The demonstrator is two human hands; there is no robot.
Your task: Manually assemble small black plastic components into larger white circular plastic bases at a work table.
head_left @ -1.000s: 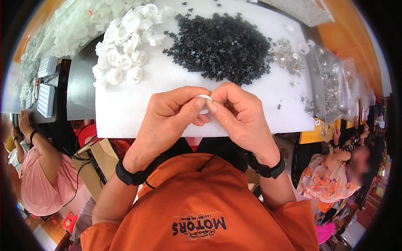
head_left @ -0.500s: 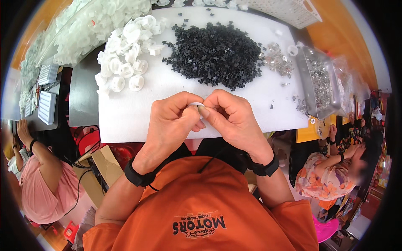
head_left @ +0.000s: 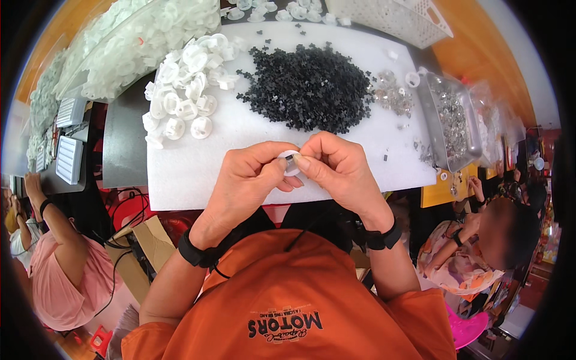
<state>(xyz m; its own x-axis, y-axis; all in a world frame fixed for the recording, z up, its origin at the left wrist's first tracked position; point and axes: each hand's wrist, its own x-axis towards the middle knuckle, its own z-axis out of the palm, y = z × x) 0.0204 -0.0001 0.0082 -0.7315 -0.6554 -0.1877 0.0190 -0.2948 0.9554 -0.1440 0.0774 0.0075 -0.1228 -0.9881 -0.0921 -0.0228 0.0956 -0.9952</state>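
Where the worktop carries its goods, a white foam sheet (head_left: 198,174) covers most of it, its near edge running just past the person's hands.

Item: clear bags of pale plastic parts (head_left: 126,48), heaped along the far left edge, partly off the sheet.

Item: pile of small black cross-shaped pieces (head_left: 309,84), broad and loose, at the middle of the sheet toward its far edge; strays scattered around it.

Item: cluster of white round caps (head_left: 183,96), left of the black pile, toward the sheet's far left corner.

Item: white lattice basket (head_left: 393,17), at the far right corner, contents unclear.

Item: clear bag of small shiny metal parts (head_left: 453,120), lying along the sheet's right edge; a loose scatter of similar glinting bits (head_left: 393,96) sits between it and the black pile.

Item: left hand (head_left: 249,180), above the near edge of the sheet, thumb and forefinger pinched on a small white round cap (head_left: 292,162); a black band at the wrist.

Item: right hand (head_left: 336,171), pressed close against the left, fingertips meeting it at the same cap, fingers curled; a black band at this wrist too. Both hands are together, clamped on the one piece.

Item: small dark piece (head_left: 289,158), seated at the cap's face between the two thumbs; its shape is too small to tell.
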